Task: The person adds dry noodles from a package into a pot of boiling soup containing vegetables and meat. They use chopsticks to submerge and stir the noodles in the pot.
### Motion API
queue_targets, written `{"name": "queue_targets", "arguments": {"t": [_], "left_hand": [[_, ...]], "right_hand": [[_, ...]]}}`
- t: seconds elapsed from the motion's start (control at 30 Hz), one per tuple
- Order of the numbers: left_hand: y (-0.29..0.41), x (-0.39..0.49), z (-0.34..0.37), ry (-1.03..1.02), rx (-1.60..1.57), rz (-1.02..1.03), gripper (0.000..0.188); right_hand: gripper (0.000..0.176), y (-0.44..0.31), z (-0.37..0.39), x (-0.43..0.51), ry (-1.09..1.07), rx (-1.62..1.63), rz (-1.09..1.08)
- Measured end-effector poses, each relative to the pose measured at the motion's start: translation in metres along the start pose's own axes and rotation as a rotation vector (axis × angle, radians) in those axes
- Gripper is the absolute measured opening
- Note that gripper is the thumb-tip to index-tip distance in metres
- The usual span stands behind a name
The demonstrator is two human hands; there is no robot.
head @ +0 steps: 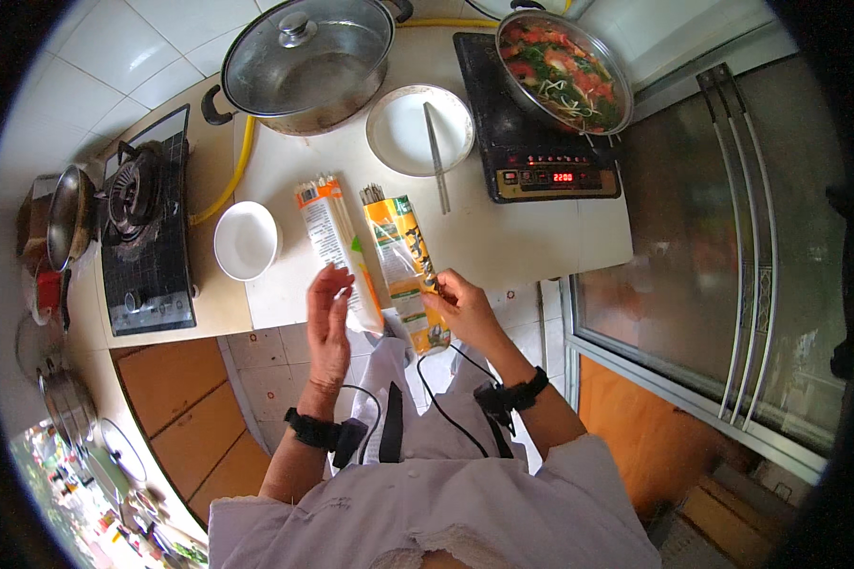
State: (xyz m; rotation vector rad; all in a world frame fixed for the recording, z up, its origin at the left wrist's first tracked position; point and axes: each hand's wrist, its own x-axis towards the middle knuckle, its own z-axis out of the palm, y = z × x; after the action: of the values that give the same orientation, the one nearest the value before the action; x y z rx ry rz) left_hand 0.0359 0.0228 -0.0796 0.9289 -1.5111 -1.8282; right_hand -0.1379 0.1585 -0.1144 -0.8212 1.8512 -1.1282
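An orange-and-white packet of pale dried noodles (334, 245) lies on the white countertop, its noodle ends sticking out at the far end. My left hand (327, 323) is beside its near part, fingers curled with a gap to the thumb, holding nothing that I can see. To the right is a yellow packet of darker stick noodles (403, 263), also with ends showing at the top. My right hand (462, 306) pinches this packet's right edge near the counter's front, and the packet's lower end reaches past that edge. A white bowl (245, 242) stands left of both packets.
Metal chopsticks (438, 160) rest across a white plate (391, 135). Behind stands a large lidded pot (313, 78). At right, a pot of red and green soup (559, 71) sits on a lit induction cooker (555, 176). A gas stove (149, 242) is at left, a sliding glass door (669, 249) at right.
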Motion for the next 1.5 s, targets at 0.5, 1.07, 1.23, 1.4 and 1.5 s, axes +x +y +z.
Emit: {"name": "queue_targets", "arguments": {"t": [0.5, 1.07, 1.23, 1.4, 1.5], "left_hand": [[0.003, -0.074, 0.173, -0.085, -0.308, -0.389, 0.032], [0.044, -0.018, 0.149, -0.474, -0.152, -0.586, 0.055], [0.053, 0.009, 0.163, -0.569, -0.169, -0.489, 0.046], [0.06, 0.035, 0.189, -0.539, -0.196, -0.493, 0.039], [0.06, 0.049, 0.208, -0.535, -0.155, -0.476, 0.039]], "right_hand": [[0.027, -0.012, -0.172, -0.045, -0.098, 0.363, 0.009], [0.047, -0.087, -0.18, 0.044, -0.256, 0.628, 0.053], [0.056, -0.097, -0.203, 0.071, -0.307, 0.893, 0.065], [0.059, -0.097, -0.214, 0.083, -0.489, 0.789, 0.143], [0.055, -0.102, -0.243, 0.1, -0.392, 0.708, 0.189]]}}
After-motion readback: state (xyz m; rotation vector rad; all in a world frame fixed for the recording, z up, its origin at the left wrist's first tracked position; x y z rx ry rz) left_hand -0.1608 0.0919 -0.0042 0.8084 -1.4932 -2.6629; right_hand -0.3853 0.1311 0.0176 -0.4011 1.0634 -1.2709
